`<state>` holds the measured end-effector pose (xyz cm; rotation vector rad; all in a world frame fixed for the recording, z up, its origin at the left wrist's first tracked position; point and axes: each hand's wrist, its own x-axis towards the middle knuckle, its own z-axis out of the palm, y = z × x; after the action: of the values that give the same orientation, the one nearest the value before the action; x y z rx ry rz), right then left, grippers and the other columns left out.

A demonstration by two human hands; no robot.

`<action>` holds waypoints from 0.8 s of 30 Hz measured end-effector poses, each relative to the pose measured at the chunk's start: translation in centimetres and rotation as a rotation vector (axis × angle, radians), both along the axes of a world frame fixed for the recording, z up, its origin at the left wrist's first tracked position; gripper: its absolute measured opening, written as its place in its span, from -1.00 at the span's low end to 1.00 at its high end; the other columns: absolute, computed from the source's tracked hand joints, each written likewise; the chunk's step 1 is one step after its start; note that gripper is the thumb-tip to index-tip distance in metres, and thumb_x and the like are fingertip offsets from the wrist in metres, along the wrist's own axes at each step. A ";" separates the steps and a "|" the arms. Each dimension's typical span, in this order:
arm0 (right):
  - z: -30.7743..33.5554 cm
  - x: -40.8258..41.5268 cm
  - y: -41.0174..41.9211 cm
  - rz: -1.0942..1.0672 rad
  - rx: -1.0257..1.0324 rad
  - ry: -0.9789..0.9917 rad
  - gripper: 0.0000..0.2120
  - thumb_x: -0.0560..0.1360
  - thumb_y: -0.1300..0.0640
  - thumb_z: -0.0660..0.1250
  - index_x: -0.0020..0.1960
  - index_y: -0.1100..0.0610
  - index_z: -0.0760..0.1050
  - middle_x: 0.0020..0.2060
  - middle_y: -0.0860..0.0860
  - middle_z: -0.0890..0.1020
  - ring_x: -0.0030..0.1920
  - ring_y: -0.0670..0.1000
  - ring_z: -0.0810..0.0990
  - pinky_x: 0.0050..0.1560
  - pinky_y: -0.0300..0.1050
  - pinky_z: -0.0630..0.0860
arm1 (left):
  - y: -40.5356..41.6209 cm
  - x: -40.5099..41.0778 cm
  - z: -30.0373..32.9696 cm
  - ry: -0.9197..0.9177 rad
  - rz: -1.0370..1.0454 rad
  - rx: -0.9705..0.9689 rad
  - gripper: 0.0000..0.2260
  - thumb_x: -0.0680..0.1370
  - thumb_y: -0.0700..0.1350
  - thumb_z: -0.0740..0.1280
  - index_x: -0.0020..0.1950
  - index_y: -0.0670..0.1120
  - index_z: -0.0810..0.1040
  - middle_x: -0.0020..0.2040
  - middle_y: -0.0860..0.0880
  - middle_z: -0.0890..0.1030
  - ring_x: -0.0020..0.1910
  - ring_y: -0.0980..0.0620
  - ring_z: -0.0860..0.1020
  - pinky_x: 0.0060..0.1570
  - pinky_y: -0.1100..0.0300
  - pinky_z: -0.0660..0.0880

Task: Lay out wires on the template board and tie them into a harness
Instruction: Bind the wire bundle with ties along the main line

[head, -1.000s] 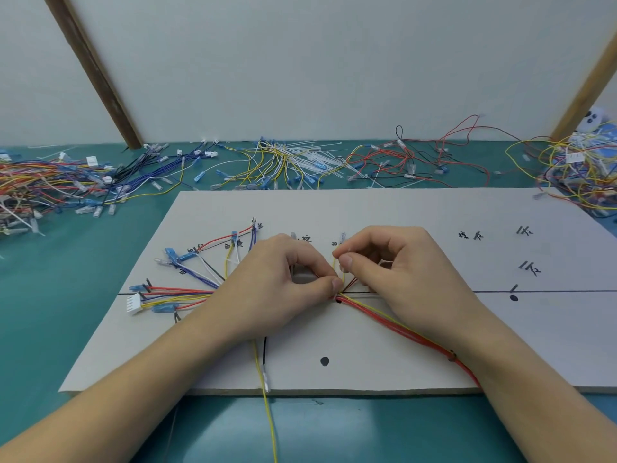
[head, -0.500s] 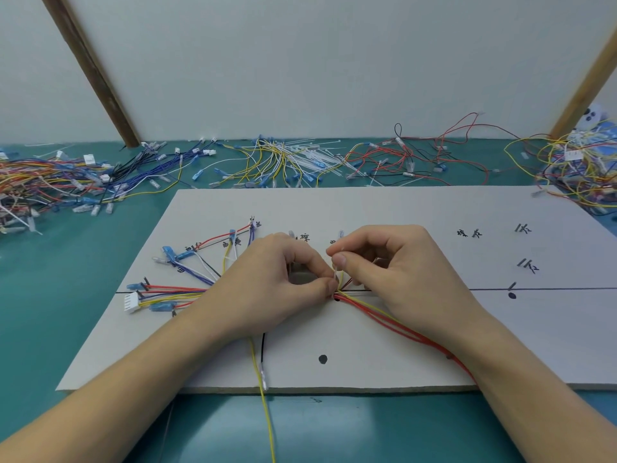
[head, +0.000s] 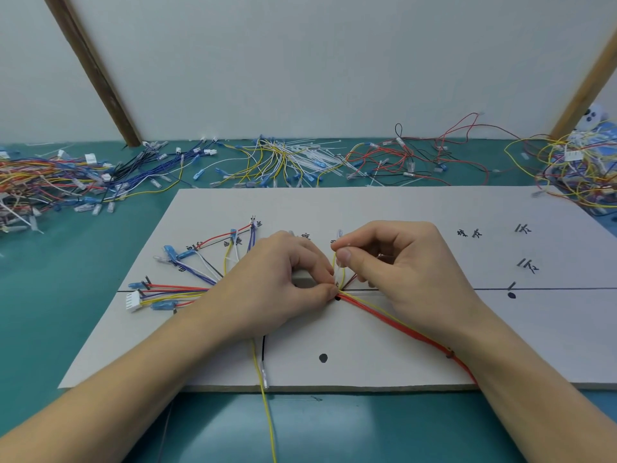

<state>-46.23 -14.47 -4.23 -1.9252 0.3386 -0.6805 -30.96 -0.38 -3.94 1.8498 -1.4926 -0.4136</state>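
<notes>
At the centre of the flat white template board (head: 384, 208), which lies on a teal table (head: 50, 312), both hands meet over the point where the laid-out wires converge. The left hand (head: 277, 285), fingers curled, pinches the wire bundle between thumb and forefinger just above a black dot (head: 337, 298) on the board's horizontal black line (head: 551, 289). The right hand (head: 400, 265), likewise curled, pinches a thin translucent white cable tie (head: 340, 262) that rises upright from the same junction. From the junction a group of red and yellow wires (head: 394, 324) runs diagonally toward the near right and passes under the right forearm. To the left, a fan of red, yellow, blue, white and black wires (head: 200, 279) spreads across the board, ending in blue terminals and a white multi-pin connector (head: 133, 300). A single yellow wire (head: 267, 412) emerges from beneath the left hand and trails over the board's near edge. A second black dot (head: 323, 357) marks the near part of the board; handwritten black labels (head: 526, 228) stand at its right. Along the far edge of the table lie loose piles of multicoloured wires (head: 50, 182) and a bunch of white cable ties (head: 314, 155).
</notes>
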 end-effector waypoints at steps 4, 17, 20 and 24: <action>0.0 0.0 -0.1 0.016 0.012 0.025 -0.88 0.54 0.25 0.47 -0.05 0.05 0.73 -0.19 0.01 0.75 -0.28 0.06 0.60 -0.21 -0.02 0.57 | 0.2 -0.1 -0.2 -0.031 0.015 -0.019 -0.90 0.45 -0.12 0.56 -0.23 0.06 0.73 -0.09 0.21 0.69 0.08 0.19 0.56 0.08 0.39 0.40; -0.1 0.1 0.1 0.093 0.003 0.066 -0.90 0.54 0.19 0.41 -0.12 0.13 0.69 -0.33 0.03 0.71 -0.29 0.02 0.68 -0.17 -0.06 0.63 | 0.3 -0.2 -0.8 -0.119 0.003 -0.092 -0.90 0.47 -0.09 0.53 -0.24 0.05 0.68 -0.22 0.26 0.63 0.02 0.11 0.52 -0.01 0.30 0.42; -0.1 0.1 0.3 0.095 0.062 0.046 -0.87 0.56 0.24 0.41 -0.16 0.15 0.67 -0.33 0.09 0.70 -0.28 0.12 0.69 -0.16 0.06 0.65 | 0.3 -0.2 -0.7 -0.137 -0.002 -0.079 -0.88 0.47 -0.12 0.55 -0.24 0.02 0.67 -0.23 0.25 0.61 0.03 0.10 0.51 0.00 0.31 0.41; -0.1 0.1 0.4 0.097 0.105 0.037 -0.85 0.57 0.27 0.42 -0.18 0.19 0.65 -0.34 0.14 0.69 -0.30 0.20 0.66 -0.21 0.14 0.63 | 0.3 -0.3 -0.5 -0.139 -0.019 -0.061 -0.86 0.47 -0.12 0.56 -0.24 0.04 0.65 -0.17 0.20 0.64 0.04 0.10 0.50 0.04 0.18 0.46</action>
<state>-46.15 -14.05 -4.33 -1.8439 0.2957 -0.5531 -31.24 -0.08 -4.48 1.8488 -1.5985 -0.2497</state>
